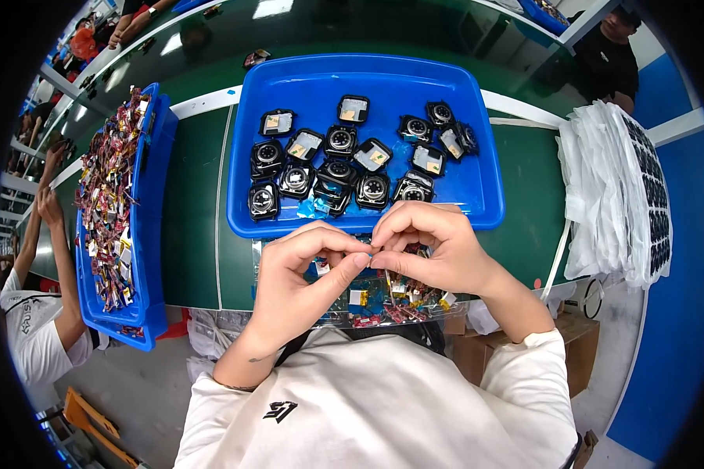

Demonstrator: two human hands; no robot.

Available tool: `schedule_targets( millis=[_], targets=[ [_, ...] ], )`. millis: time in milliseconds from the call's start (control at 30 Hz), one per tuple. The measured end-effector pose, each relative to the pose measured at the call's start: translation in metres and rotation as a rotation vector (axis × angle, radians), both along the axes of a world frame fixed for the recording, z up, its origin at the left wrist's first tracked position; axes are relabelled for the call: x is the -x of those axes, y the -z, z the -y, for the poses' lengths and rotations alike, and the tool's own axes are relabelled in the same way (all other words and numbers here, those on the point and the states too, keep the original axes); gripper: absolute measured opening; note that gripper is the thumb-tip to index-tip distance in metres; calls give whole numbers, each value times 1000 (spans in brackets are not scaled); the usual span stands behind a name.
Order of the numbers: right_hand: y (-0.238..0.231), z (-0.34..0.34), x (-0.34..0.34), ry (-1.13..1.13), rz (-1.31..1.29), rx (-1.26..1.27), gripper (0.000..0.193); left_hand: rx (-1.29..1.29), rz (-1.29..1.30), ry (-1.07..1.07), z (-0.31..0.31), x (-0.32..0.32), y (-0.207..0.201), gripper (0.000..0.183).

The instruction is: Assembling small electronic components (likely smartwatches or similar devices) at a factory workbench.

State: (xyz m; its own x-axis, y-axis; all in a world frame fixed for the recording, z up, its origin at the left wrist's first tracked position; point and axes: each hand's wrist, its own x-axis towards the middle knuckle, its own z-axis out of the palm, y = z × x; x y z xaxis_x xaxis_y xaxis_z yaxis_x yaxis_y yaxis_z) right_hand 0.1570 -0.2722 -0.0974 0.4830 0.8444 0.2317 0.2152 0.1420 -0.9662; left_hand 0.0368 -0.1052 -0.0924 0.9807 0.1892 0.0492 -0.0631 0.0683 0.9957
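Loose components [403,313] lie lower centre; above them your left hand [309,270] and right hand [442,246] meet, each closed in a pinch, on what I can't tell. Likely fine two-handed separating; next calls for steadiness. Watch bodies [341,141] sit in the blue tray [471,184], upper centre.

From my remote seat I see a plain white shirt [414,399] with soft creases across it. A small black print [280,412], angular and blocky, sits on its chest. The left sleeve [207,418] and right sleeve [533,371] are white too, short and loose. I make out a small dark mark [263,358] on the left forearm [246,361] and a thin dark line near the sleeve's edge, its nature unclear to me. Left hand [313,273] and right hand [438,242] are bare.
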Motion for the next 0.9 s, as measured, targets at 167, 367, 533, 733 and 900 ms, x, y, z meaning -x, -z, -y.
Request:
schedule_targets(
  millis=[167,367,533,733,900],
  targets=[
    [1,0,1,100,-191,-45,14,-406,108,-11,5,3,-3,21],
    [3,1,1,51,-332,-73,13,-353,57,-45,6,5,5,19],
    [4,0,2,84,-384,-147,13,-465,144,-31,5,5,6,15],
    [-2,1,-4,-20,178,-8,15,-321,47,-60,5,8,6,15],
    [3,3,0,-14,-132,-37,9,-377,143,17,-4,5,3,14]
  ],
)
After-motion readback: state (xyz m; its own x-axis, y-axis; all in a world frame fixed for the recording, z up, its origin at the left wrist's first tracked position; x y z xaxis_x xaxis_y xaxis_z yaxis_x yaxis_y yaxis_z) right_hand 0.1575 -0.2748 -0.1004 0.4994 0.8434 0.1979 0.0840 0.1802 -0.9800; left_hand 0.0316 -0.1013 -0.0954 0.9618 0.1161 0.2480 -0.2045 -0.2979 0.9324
